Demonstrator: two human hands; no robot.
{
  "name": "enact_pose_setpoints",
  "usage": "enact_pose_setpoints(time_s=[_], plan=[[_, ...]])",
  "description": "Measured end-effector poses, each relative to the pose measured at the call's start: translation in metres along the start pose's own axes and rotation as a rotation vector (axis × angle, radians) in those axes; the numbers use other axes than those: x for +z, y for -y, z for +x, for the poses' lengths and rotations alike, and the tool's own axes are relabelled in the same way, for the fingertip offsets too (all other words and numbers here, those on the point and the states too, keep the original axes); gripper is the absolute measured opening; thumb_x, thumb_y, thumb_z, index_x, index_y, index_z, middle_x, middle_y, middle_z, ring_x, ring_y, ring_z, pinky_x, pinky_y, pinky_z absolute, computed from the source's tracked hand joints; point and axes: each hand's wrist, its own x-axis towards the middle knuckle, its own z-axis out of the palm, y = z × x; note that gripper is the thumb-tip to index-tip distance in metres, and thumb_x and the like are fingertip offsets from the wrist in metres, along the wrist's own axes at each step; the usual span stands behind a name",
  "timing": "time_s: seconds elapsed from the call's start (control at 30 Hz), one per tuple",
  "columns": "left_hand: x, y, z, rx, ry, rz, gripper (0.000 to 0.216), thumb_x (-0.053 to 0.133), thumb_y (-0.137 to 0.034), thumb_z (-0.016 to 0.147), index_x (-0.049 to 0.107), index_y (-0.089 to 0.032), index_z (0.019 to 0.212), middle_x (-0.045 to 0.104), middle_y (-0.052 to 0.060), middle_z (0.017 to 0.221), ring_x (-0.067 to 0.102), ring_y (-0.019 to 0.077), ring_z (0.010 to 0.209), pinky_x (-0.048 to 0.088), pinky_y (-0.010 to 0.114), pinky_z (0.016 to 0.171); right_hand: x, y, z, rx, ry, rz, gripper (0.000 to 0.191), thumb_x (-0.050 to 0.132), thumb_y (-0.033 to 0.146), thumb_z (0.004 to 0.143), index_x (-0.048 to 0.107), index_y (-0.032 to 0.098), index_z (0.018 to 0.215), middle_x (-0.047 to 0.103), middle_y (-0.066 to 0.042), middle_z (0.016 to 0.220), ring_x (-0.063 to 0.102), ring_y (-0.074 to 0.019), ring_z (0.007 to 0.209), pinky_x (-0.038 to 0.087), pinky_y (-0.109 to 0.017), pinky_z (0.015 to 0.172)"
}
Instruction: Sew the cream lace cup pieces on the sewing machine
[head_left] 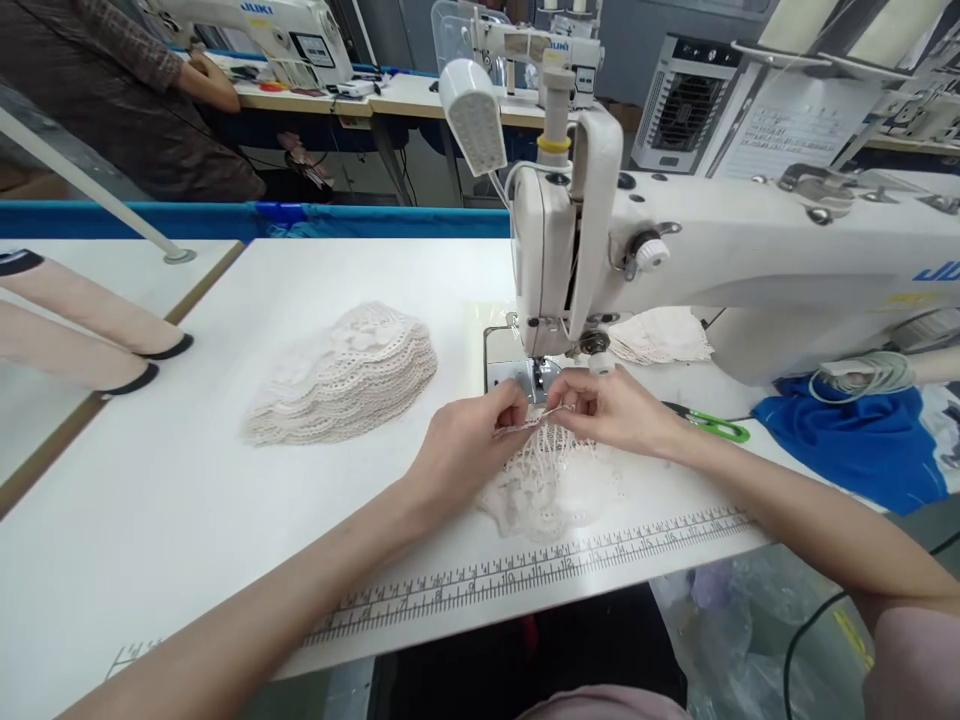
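Note:
My left hand [469, 438] and my right hand [611, 405] both pinch the top edge of a cream lace piece [547, 480], which lies on the white table just in front of the sewing machine's presser foot [541, 375]. The fingertips of the two hands are close together, holding the lace edge taut between them. A white industrial sewing machine [675, 260] stands right behind my hands. To the left lies a stack of the same lace pieces [345, 375].
Green-handled scissors [712, 425] and blue fabric [855, 440] lie to the right. More lace pieces [660, 335] sit behind the needle. A ruler strip [525, 570] runs along the table's front edge. Mannequin feet [90, 335] rest at the left. Another person [135, 90] works at the back.

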Motion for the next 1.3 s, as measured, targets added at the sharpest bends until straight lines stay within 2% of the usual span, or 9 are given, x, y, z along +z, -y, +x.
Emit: enact_pose_setpoints(time_s=[0.13, 0.2, 0.3, 0.67, 1.0, 1.13, 1.23, 1.3], plan=[[0.005, 0.011, -0.005, 0.195, -0.133, 0.127, 0.019, 0.050, -0.016, 0.085, 0.037, -0.020, 0.071, 0.039, -0.010, 0.052, 0.031, 0.0053, 0.044, 0.025, 0.018, 0.045, 0.007, -0.010, -0.004, -0.254, -0.128, -0.105, 0.011, 0.057, 0.022, 0.086, 0.059, 0.017, 0.095, 0.055, 0.007, 0.058, 0.051, -0.0066, 0.048, 0.040, -0.020, 0.051], [0.005, 0.013, -0.007, 0.235, -0.151, 0.151, 0.017, 0.048, -0.014, 0.084, 0.038, -0.020, 0.072, 0.041, -0.010, 0.051, 0.033, 0.0053, 0.042, 0.026, 0.017, 0.044, 0.012, -0.014, -0.008, -0.356, -0.168, -0.158, 0.012, 0.054, 0.021, 0.088, 0.058, 0.016, 0.098, 0.055, 0.007, 0.060, 0.049, -0.0061, 0.048, 0.040, -0.019, 0.050], [0.004, 0.013, -0.009, 0.261, -0.158, 0.164, 0.016, 0.046, -0.013, 0.084, 0.038, -0.021, 0.072, 0.043, -0.010, 0.050, 0.036, 0.0057, 0.041, 0.028, 0.017, 0.043, 0.016, -0.016, -0.011, -0.428, -0.201, -0.220, 0.012, 0.052, 0.019, 0.089, 0.056, 0.017, 0.101, 0.053, 0.008, 0.059, 0.047, -0.0057, 0.047, 0.039, -0.018, 0.049], [0.005, 0.013, -0.011, 0.285, -0.173, 0.119, 0.017, 0.046, -0.011, 0.082, 0.038, -0.021, 0.072, 0.044, -0.010, 0.051, 0.037, 0.0053, 0.041, 0.030, 0.017, 0.044, 0.019, -0.015, -0.013, -0.443, -0.169, -0.235, 0.018, 0.051, 0.015, 0.086, 0.051, 0.019, 0.104, 0.048, 0.009, 0.058, 0.043, -0.0061, 0.047, 0.036, -0.019, 0.048], [0.003, 0.010, -0.010, 0.317, -0.191, 0.127, 0.018, 0.045, -0.012, 0.084, 0.039, -0.020, 0.070, 0.043, -0.009, 0.050, 0.035, 0.0056, 0.042, 0.030, 0.017, 0.044, 0.019, -0.013, -0.014, -0.482, -0.143, -0.249, 0.024, 0.048, 0.013, 0.083, 0.052, 0.019, 0.106, 0.054, 0.008, 0.060, 0.044, -0.0062, 0.046, 0.036, -0.020, 0.047], [0.002, 0.009, -0.009, 0.328, -0.195, 0.098, 0.021, 0.047, -0.022, 0.092, 0.039, -0.020, 0.072, 0.042, -0.010, 0.050, 0.034, 0.0050, 0.041, 0.028, 0.017, 0.042, 0.019, -0.012, -0.013, -0.503, -0.159, -0.272, 0.023, 0.048, 0.011, 0.082, 0.055, 0.017, 0.103, 0.059, 0.006, 0.061, 0.046, -0.0062, 0.046, 0.037, -0.020, 0.045], [0.001, 0.007, -0.009, 0.330, -0.164, 0.050, 0.027, 0.048, -0.033, 0.094, 0.039, -0.020, 0.073, 0.044, -0.010, 0.052, 0.034, 0.0045, 0.041, 0.029, 0.016, 0.042, 0.021, -0.012, -0.012, -0.554, -0.212, -0.270, 0.018, 0.047, 0.011, 0.086, 0.058, 0.018, 0.098, 0.064, 0.005, 0.064, 0.053, -0.0062, 0.049, 0.039, -0.019, 0.046], [0.001, 0.006, -0.010, 0.337, -0.125, 0.025, 0.026, 0.049, -0.034, 0.093, 0.039, -0.021, 0.073, 0.044, -0.010, 0.052, 0.035, 0.0046, 0.040, 0.029, 0.017, 0.042, 0.021, -0.012, -0.012, -0.589, -0.267, -0.292, 0.014, 0.048, 0.013, 0.090, 0.059, 0.019, 0.097, 0.066, 0.004, 0.067, 0.058, -0.0065, 0.054, 0.042, -0.019, 0.048]])
